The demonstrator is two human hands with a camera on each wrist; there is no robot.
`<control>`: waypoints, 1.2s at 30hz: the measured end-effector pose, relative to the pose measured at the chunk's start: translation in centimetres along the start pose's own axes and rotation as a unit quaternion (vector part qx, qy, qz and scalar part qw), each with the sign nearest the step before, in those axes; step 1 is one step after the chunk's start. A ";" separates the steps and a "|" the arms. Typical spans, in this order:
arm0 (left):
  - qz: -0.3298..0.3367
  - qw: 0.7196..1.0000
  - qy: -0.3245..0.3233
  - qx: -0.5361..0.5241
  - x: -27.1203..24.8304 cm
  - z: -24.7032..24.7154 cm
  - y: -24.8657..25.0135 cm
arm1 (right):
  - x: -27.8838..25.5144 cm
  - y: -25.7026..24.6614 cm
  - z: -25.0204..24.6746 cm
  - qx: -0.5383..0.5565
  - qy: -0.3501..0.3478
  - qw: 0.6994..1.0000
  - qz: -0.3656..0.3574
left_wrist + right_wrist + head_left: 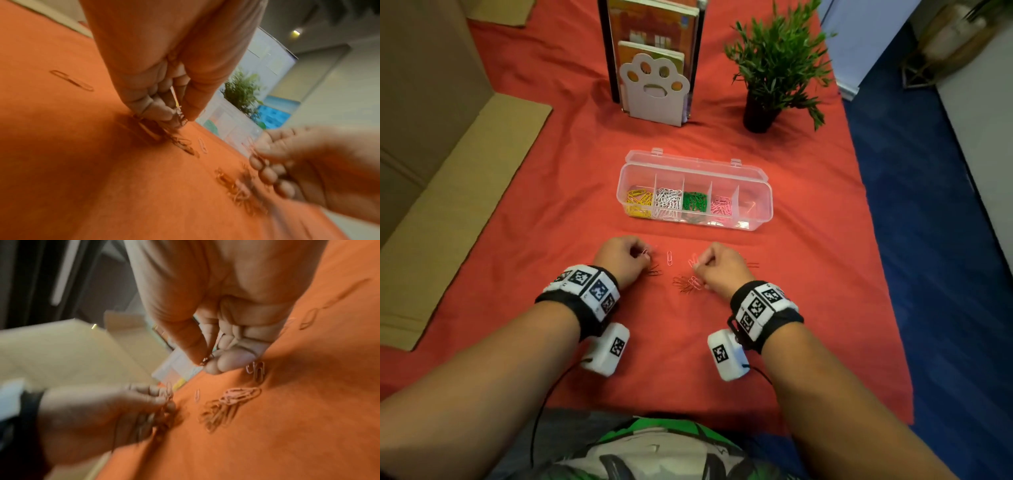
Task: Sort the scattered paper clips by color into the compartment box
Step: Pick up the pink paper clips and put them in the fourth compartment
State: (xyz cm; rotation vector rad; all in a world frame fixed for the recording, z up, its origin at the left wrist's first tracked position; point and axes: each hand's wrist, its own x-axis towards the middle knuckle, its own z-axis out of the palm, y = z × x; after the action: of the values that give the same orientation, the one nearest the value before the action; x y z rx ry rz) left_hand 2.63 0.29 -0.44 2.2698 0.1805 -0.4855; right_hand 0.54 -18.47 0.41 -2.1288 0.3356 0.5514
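The clear compartment box [766, 205] lies open on the red cloth, with yellow, white, green and pink paper clips in separate sections and the rightmost section bare. In front of it my left hand [642, 254] pinches a pink clip [169, 391] between thumb and fingers [164, 112]. My right hand [697, 263] pinches another small clip [205, 361] at its fingertips. A single pale clip [669, 257] lies between the hands. A small heap of red and pink clips [687, 283] sits just left of my right wrist, and dark red clips [654, 270] lie by my left hand.
A book stand with a paw-shaped end [654, 90] and a potted plant [774, 68] stand behind the box. Flattened cardboard [455, 205] covers the left side. The cloth's right edge drops to blue floor [928, 240]. One more red clip [752, 264] lies right of my right hand.
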 end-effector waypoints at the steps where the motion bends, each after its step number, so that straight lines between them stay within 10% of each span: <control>1: -0.024 0.998 -0.011 -0.057 0.0 -0.2 0.0 | 0.0 0.2 -0.2 0.064 -0.009 0.998 0.019; 6: -0.149 0.922 -0.090 -0.347 -0.9 -0.9 0.7 | -0.6 0.6 -0.9 0.287 -0.044 0.956 0.036; 16: -0.214 0.817 -0.144 -0.515 -0.7 -1.8 1.7 | -1.6 -0.1 -2.4 0.503 -0.067 0.860 0.062; 29: -0.057 0.937 -0.063 -0.338 -0.1 -1.1 1.5 | -1.0 -0.3 -3.3 0.408 -0.017 0.912 0.038; 36: 0.053 0.970 -0.015 -0.235 0.0 -0.9 1.9 | -0.6 0.9 -1.4 -0.081 0.026 0.996 -0.013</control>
State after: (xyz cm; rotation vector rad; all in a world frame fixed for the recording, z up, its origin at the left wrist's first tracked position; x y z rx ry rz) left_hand 3.42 -0.37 1.41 1.7968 0.1402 -0.3744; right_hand -0.03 -20.13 0.84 -2.3047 0.3009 0.5233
